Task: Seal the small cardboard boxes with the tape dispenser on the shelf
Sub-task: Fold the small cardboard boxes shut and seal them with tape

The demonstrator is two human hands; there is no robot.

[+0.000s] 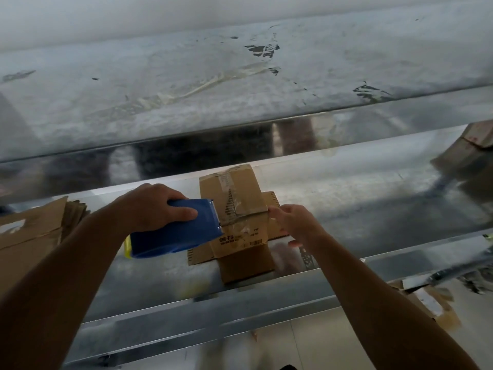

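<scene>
**On the shelf (346,209), dispenser at the box's left edge, seal in hand**

Mid-shelf, near the front lip, sits the small cardboard box (237,217). It is top up, with its side flaps splayed flat on the metal to left and right of it. Clear tape already runs along its top and looks wrinkled near the front edge.

My left hand (157,206) is wrapped round the blue tape dispenser (176,225), fingers over the top and thumb on the near side. The cutter end touches the box's left top edge. My right hand (293,222) is at the box's right side, fingers bent and pinching at the right top edge above the splayed flap. I can't tell how firm that hold is.

Handling, my call:
- The box looks light and probably empty, so it will slide on the shiny metal if the dispenser drags it.
- The board is thin and stiff along the creases but soft mid-panel. Pressing hard on top would likely dent it.
- Best hold is on the corners and side walls, bracing the side opposite the dispenser.
- The tape is sticky and creases easily, so it needs a flat pull.

Left of the box lies a stack of flattened cartons (40,231). Far right of it, further back, is a second box (477,145). Above the box is the upper shelf (186,89), streaked with old tape.
</scene>
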